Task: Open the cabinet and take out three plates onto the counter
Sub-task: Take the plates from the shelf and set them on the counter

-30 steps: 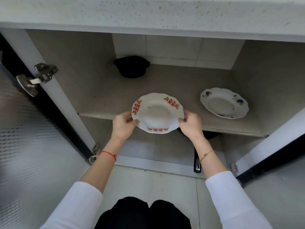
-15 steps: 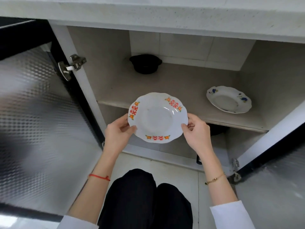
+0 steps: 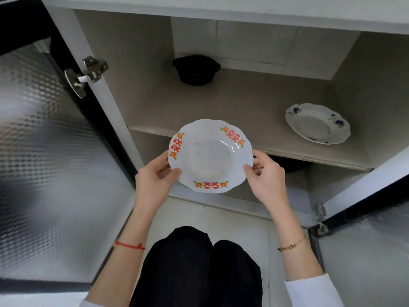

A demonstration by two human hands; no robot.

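I hold a white plate with red and orange motifs in front of the open cabinet, clear of the shelf edge. My left hand grips its left rim and my right hand grips its right rim. A second white plate with blue flowers lies on the cabinet shelf at the right. The counter's pale edge runs across the top of the view above the cabinet.
A black pot sits at the back of the shelf. Another dark pot shows under the shelf. The left door and right door stand open on either side. My knees are below the plate.
The plate has come off the shelf and moved toward me, out of the cabinet. My view has pulled back and up, so both doors show more.
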